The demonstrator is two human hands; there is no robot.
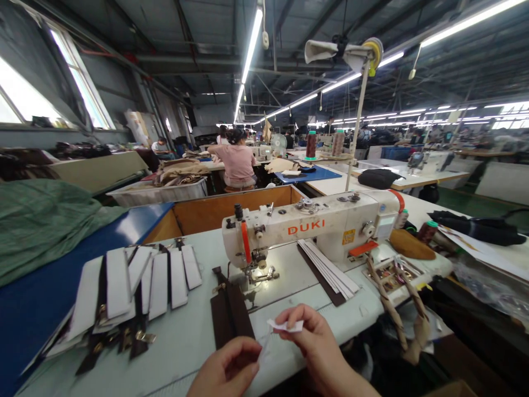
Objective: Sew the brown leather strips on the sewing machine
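Note:
My right hand point(309, 336) pinches a small white strip point(292, 326) between thumb and fingers, above the front edge of the sewing table. Beside it on the left, my left hand point(231, 366) has its fingertips drawn together; something thin and pale seems to show at them, too faint to name. Just beyond my left hand lies a dark brown zipper piece point(232, 311) on the tabletop, its metal pull at the far end. Behind both hands stands a white sewing machine point(273, 231), with its presser foot point(264, 274) right of the zipper piece.
A heap of zippers with white strips point(159, 281) covers the table's left side. White strips on a brown piece point(326, 273) lie under the machine arm. A parts tray point(397, 275) sits at the right. Another person point(238, 160) sits farther back.

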